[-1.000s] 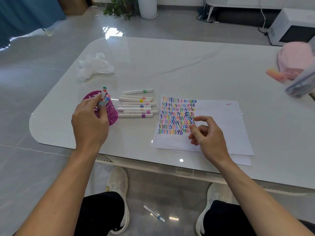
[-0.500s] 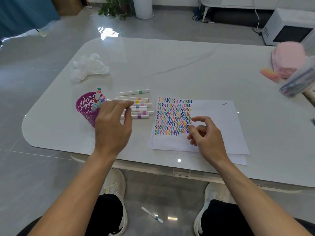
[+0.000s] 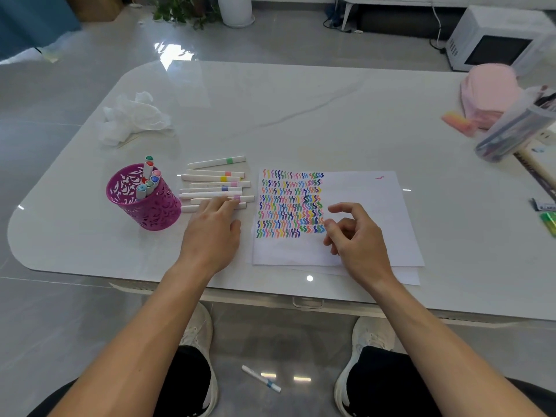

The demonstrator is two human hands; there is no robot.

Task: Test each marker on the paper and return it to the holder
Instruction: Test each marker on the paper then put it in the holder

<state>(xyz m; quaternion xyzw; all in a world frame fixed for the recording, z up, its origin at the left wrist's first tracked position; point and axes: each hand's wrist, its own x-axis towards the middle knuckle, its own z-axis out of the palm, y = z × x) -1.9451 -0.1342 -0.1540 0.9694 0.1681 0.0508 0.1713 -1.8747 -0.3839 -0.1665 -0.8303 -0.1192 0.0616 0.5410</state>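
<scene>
Partway: a few tested markers (image 3: 148, 170) in the purple holder (image 3: 156, 212) left of centre, about eight loose markers (image 3: 207, 178) beside the squiggle-covered paper (image 3: 361, 191); left hand (image 3: 210, 233) fingers flat on the nearest, right hand (image 3: 355, 239) loosely curled, empty.

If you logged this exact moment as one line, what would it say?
phase: choosing next marker | left hand: open, touches loose markers beside holder | right hand: empty, over paper | holder: partly filled
</scene>
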